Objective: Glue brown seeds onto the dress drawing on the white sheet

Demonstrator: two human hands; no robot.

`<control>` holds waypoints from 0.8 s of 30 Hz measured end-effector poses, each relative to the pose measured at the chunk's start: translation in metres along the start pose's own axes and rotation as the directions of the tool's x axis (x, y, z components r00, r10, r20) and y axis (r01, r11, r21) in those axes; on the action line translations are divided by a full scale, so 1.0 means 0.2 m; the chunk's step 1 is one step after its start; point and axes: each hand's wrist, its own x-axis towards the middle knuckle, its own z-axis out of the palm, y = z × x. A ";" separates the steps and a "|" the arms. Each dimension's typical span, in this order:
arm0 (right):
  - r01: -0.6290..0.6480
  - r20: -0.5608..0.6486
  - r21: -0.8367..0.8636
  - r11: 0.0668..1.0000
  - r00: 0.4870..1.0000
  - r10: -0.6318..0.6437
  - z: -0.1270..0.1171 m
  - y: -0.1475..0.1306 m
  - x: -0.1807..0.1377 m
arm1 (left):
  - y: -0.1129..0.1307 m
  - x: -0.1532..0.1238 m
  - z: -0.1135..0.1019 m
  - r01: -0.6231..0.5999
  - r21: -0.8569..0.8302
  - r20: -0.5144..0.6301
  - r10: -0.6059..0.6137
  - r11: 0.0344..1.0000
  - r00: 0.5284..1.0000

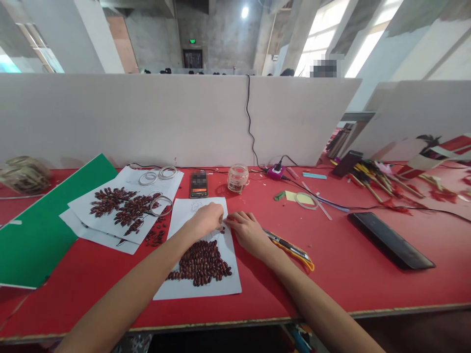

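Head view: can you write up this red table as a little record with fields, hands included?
Surface: red table
Left hand: curled, fingertips down on a white sheet
Right hand: beside it, fingers touching the same sheet near its right edge
On the sheet: packed cluster of dark brown seeds
By the right wrist: yellow utility knife
Behind the hands: phone, glass jar
To the left: more seeded sheets, green board

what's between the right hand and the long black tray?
In the head view: a yellow utility knife by the right hand, then bare red table up to the black tray.
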 end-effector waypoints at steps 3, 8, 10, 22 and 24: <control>0.053 -0.001 0.011 0.999 0.999 -0.053 0.01 0.00 0.00 | -0.06 -0.15 0.09 -0.133 -0.056 -0.160 0.122 0.990 0.979; 0.053 -0.009 0.030 0.998 0.999 -0.052 0.02 0.00 0.00 | -0.08 -0.21 0.20 -0.266 -0.086 -0.273 0.234 0.960 0.933; 0.047 -0.006 0.035 0.998 0.999 -0.047 0.02 -0.01 0.00 | -0.05 -0.20 0.21 -0.273 -0.063 -0.278 0.246 0.960 0.929; 0.034 -0.007 0.079 0.996 0.999 -0.034 0.01 -0.02 0.00 | -0.04 -0.13 0.29 -0.322 0.034 -0.291 0.317 0.946 0.903; 0.035 -0.009 0.075 0.997 0.999 -0.034 0.01 -0.02 0.00 | -0.03 -0.13 0.30 -0.313 0.047 -0.289 0.313 0.949 0.905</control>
